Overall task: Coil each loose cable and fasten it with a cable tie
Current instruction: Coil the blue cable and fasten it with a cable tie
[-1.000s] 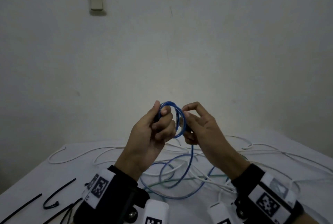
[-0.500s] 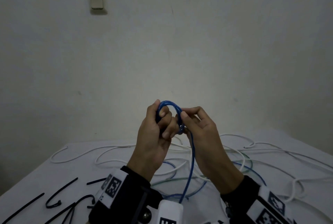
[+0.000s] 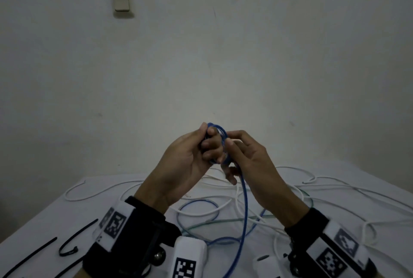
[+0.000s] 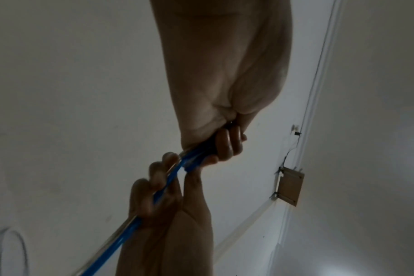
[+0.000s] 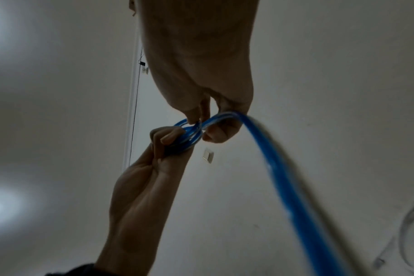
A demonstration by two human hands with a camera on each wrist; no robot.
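Nearest the camera in the head view, at six o'clock, the blue cable [image 3: 244, 217] trails down off the coil and loops across the table [image 3: 44, 217], among white cables [image 3: 207, 214] and a greenish one. Black ties [image 3: 67, 247] lie at eight o'clock, untouched.

Above that, mid-frame, both hands are raised off the table. The left hand [image 3: 187, 161] has its fingers curled through a small coil [image 3: 220, 134] of the blue cable, thumb on the outside, holding the turns together. The right hand [image 3: 250, 161] touches it at three o'clock, fingers and thumb pinched on the strand where it meets the coil.

Judged from this, the step is winding: the coil is only a few turns and much blue cable is still loose on the table. The next move calls for the right hand to slide down the strand, draw up slack and lay another turn over the left fingers, with the left clamping so earlier turns do not spring apart. No tie is needed yet.

The right wrist view shows what the head view hides: several separate turns stacked in the left fingers, and the strand leaving under the right thumb. The left wrist view shows the strand running through the right hand's curled fingers. Only the head view shows the table and ties.

Farthest, at eleven o'clock, a switch [image 3: 121, 3] sits on the wall.
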